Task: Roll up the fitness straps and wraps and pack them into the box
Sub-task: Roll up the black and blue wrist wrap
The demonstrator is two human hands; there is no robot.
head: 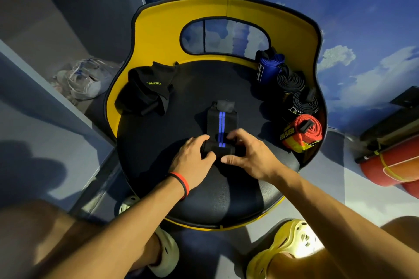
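Note:
A black wrap with blue stripes [221,118] lies on the black seat of a yellow chair [158,29]. Its near end is rolled into a short cylinder. My left hand [195,158] grips the roll's left end, and my right hand [247,154] grips its right end with fingers curled over the top. The flat far part of the wrap stretches away from me. Rolled wraps stand along the seat's right side: a blue one [268,68], two black ones [291,81] [302,103] and a red one [305,132]. No box is in view.
A loose pile of black straps with yellow lettering [147,89] lies at the seat's left. A clear plastic bag [84,79] lies on the floor to the left. Red cylinders [390,170] lie at the right. My feet in pale clogs flank the chair's front.

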